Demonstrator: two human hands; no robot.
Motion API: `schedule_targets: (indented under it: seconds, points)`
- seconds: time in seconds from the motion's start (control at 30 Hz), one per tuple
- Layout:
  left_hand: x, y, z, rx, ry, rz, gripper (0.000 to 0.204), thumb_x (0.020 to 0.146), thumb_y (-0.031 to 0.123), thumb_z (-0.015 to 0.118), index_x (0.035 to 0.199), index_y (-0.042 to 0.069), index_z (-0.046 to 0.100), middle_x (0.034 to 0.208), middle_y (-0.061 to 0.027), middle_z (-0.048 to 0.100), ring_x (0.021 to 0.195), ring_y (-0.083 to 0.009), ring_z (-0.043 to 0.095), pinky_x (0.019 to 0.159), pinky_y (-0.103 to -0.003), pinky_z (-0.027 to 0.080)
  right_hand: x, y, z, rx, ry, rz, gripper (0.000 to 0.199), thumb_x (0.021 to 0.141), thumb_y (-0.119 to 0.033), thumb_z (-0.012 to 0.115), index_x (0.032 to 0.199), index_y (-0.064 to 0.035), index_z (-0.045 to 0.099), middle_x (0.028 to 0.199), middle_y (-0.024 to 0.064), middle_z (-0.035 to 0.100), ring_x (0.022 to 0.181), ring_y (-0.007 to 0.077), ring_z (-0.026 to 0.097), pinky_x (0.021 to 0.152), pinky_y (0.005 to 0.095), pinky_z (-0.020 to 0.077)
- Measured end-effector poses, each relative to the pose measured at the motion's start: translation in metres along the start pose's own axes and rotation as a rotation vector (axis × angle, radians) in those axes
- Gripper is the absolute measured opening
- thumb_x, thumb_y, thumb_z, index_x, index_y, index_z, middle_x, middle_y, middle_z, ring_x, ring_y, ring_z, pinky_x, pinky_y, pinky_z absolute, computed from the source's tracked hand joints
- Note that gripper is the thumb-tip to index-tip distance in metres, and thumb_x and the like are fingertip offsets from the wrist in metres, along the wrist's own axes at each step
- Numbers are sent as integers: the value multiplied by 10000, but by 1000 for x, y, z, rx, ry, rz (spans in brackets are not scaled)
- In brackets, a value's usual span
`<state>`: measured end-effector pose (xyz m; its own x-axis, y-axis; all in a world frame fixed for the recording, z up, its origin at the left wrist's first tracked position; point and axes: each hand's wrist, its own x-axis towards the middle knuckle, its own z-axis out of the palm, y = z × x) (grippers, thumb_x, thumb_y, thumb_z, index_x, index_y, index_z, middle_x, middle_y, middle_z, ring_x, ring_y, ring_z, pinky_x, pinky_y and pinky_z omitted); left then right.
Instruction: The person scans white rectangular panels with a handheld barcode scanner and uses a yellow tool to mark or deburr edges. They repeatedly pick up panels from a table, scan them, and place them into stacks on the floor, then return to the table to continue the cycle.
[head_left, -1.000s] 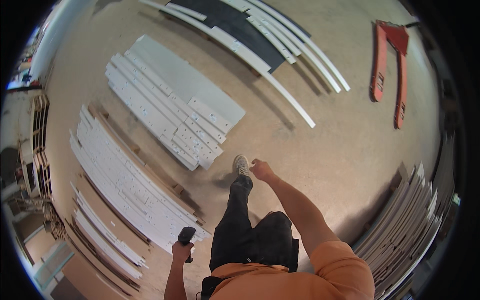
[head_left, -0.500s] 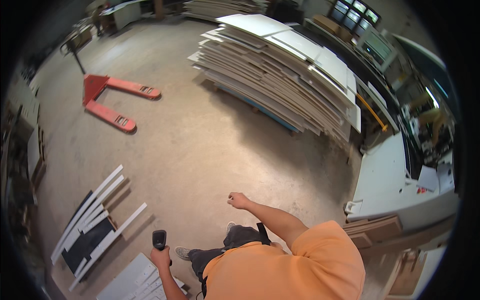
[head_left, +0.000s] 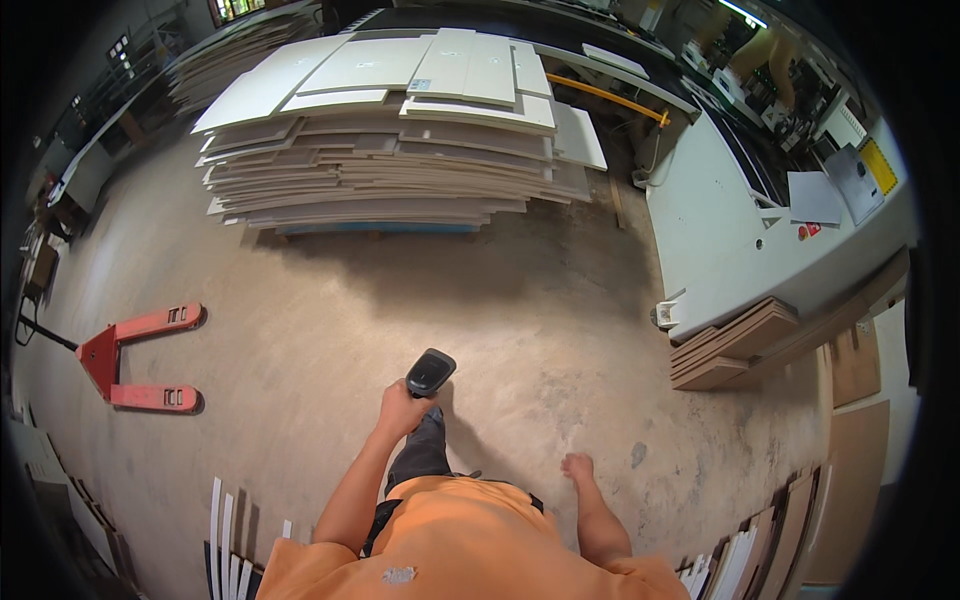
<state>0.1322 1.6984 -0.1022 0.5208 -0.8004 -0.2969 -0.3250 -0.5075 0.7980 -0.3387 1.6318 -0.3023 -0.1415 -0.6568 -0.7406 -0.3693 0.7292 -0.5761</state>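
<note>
The left hand point(head_left: 402, 407) grips a dark handheld scanner point(head_left: 430, 372), well short of the tall stack of pale boards point(head_left: 400, 150). The right hand point(head_left: 577, 467) hangs empty, fingers loose, over the concrete floor point(head_left: 520, 330). A red pallet jack point(head_left: 135, 358) lies left of the scanner.

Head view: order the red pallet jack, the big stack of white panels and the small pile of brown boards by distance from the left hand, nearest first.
From the left hand, which holds a dark handheld scanner:
1. Red pallet jack, on the floor to the left.
2. Stack of white panels, ahead.
3. Pile of brown boards, to the right beside the grey machine, clearly farther than the panels' near edge.
</note>
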Motion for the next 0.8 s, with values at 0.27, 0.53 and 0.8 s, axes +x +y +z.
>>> schedule_targets:
  seconds: [0.27,0.53,0.8]
  points:
    - [181,99,-8,-267,-151,120,319,776,268,792,838,-28,694,664,-46,643,631,-113,594,607,-317,482,-12,53,48,-882,-348,-348,325,934,-280,591,990,28,681,936,183,719,878,336,685,785,409,533]
    - [371,247,-30,-485,-39,148,228,843,260,744,847,38,690,741,-7,632,477,-58,438,414,-268,288,60,-168,76,82,237,-169,276,917,-202,617,1076,17,673,899,102,691,817,187,656,730,338,521]
    - [417,327,98,-473,-260,158,255,849,231,738,977,18,683,770,-31,678,504,-55,482,411,-240,315,146,-195,33,360,124,157,236,936,-188,561,1079,-21,647,929,97,674,756,195,643,667,358,536]
